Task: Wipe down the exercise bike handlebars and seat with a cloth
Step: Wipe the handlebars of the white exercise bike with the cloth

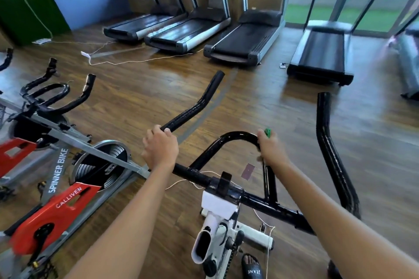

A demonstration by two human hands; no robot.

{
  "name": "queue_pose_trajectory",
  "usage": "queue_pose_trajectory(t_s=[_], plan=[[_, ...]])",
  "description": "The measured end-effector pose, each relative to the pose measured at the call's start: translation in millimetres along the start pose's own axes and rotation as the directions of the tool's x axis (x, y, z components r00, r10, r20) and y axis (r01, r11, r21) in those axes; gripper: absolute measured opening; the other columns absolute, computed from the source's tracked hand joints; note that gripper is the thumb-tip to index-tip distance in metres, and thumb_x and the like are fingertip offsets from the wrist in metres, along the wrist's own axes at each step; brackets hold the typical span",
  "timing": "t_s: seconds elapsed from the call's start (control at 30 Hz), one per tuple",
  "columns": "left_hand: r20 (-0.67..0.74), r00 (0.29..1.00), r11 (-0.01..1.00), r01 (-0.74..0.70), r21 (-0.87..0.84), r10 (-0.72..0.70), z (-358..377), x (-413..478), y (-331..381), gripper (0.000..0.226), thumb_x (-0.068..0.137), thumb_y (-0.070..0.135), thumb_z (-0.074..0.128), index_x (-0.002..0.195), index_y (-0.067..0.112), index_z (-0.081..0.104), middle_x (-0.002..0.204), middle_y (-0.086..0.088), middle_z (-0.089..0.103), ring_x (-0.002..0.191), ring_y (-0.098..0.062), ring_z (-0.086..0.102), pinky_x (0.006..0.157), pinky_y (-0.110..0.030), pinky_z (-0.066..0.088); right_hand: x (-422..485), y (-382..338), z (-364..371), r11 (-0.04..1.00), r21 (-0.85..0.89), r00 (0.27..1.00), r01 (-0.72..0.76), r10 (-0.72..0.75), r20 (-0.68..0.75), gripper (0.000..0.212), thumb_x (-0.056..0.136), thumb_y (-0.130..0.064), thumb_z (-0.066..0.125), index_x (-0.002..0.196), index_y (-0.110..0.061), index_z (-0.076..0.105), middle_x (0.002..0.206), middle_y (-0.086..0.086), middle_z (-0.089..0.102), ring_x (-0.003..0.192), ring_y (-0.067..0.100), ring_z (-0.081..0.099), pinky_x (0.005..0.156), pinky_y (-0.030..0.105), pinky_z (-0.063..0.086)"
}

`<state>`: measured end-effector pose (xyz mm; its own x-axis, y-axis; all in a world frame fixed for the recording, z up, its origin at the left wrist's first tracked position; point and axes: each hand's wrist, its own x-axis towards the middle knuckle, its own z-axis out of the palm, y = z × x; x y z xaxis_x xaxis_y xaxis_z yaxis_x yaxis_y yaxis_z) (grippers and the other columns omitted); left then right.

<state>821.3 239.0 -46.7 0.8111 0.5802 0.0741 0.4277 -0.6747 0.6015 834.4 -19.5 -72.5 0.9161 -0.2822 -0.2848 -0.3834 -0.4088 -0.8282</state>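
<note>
My left hand [159, 148] grips the left bar of the black handlebars [226, 184] where it bends forward. My right hand [271, 148] is curled round the inner loop with a green cloth [268, 132] bunched under the fingers. A red spin bike [56, 206] stands to the left, treadmills [244, 36] beyond.

Both forearms run bare, no sleeves, no watch or rings on the left hand [159, 148] or right hand [271, 149], and at the bottom edge a black slide sandal [252, 267] with white lettering.
</note>
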Motion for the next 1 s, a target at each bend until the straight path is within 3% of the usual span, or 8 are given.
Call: queue_pose_trajectory(t_s=[0.13,0.27,0.4,0.57,0.67,0.77,0.83,1.0], plan=[[0.009,1.000,1.000,-0.005,0.012,0.005,2,0,1,0.041,0.104,0.032,0.037,0.139,0.012,0.048,0.141,-0.012,0.049,0.129,-0.032,0.043,0.100,-0.052,0.038,-46,28,-16,0.970,0.172,0.979,-0.174,0.152,0.134,0.051,0.103,-0.054,0.031,0.126,-0.011,0.045,0.113,0.019,0.063,0.091,0.033,0.065,0.082,0.044,0.055],[0.022,1.000,1.000,-0.006,0.022,0.006,4,1,1,0.042,0.104,0.031,0.037,0.141,0.013,0.046,0.143,-0.013,0.047,0.131,-0.034,0.042,0.102,-0.052,0.037,-51,41,-27,0.907,0.277,0.934,-0.318,0.249,0.256,0.050,0.102,-0.051,0.038,0.108,-0.006,0.059,0.103,0.017,0.067,0.095,0.034,0.065,0.098,0.053,0.052],[0.012,1.000,1.000,-0.011,0.018,0.011,4,0,1,0.042,0.104,0.031,0.037,0.141,0.013,0.046,0.143,-0.013,0.047,0.131,-0.034,0.042,0.102,-0.051,0.037,-45,17,-21,0.827,0.462,0.945,-0.322,0.250,0.211,0.044,0.107,-0.044,0.032,0.110,-0.005,0.053,0.095,0.021,0.058,0.077,0.033,0.060,0.060,0.034,0.054],[0.011,1.000,1.000,-0.007,0.026,0.006,5,0,1,0.042,0.104,0.031,0.038,0.140,0.012,0.048,0.142,-0.014,0.048,0.130,-0.034,0.042,0.101,-0.051,0.038,-59,50,-15,0.888,0.330,0.936,-0.320,0.241,0.258,0.073,0.091,-0.064,0.037,0.133,-0.006,0.043,0.113,0.017,0.063,0.094,0.031,0.064,0.087,0.050,0.057],[0.009,1.000,1.000,-0.004,0.026,0.004,4,-1,3,0.042,0.104,0.031,0.038,0.141,0.013,0.047,0.143,-0.013,0.047,0.131,-0.034,0.042,0.101,-0.050,0.038,-43,45,-11,0.909,0.322,0.956,-0.266,0.206,0.208,0.092,0.080,-0.076,0.034,0.138,-0.006,0.036,0.124,0.027,0.061,0.099,0.037,0.067,0.075,0.047,0.056],[0.009,1.000,0.999,0.001,0.034,-0.001,4,-2,3,0.044,0.104,0.031,0.037,0.143,0.013,0.045,0.145,-0.013,0.046,0.132,-0.033,0.041,0.101,-0.051,0.037,-40,37,-8,0.927,0.310,0.973,-0.213,0.173,0.152,0.089,0.081,-0.075,0.031,0.140,-0.009,0.032,0.127,0.028,0.058,0.093,0.031,0.065,0.078,0.045,0.060],[0.011,1.000,0.999,0.009,0.040,-0.010,5,-3,3,0.044,0.104,0.032,0.038,0.144,0.014,0.044,0.146,-0.013,0.045,0.133,-0.033,0.040,0.103,-0.052,0.036,-54,44,-10,0.957,0.204,0.971,-0.207,0.176,0.160,0.094,0.075,-0.079,0.029,0.141,-0.011,0.032,0.123,0.029,0.062,0.080,0.026,0.061,0.060,0.032,0.059],[0.006,1.000,0.998,0.023,0.055,-0.023,11,2,2,0.045,0.103,0.034,0.038,0.144,0.016,0.044,0.148,-0.011,0.044,0.133,-0.032,0.040,0.106,-0.052,0.035,-33,26,-14,0.973,0.149,0.975,-0.174,0.149,0.167,0.066,0.083,-0.074,0.031,0.121,-0.020,0.033,0.098,0.016,0.058,0.093,0.033,0.063,0.078,0.040,0.050]])
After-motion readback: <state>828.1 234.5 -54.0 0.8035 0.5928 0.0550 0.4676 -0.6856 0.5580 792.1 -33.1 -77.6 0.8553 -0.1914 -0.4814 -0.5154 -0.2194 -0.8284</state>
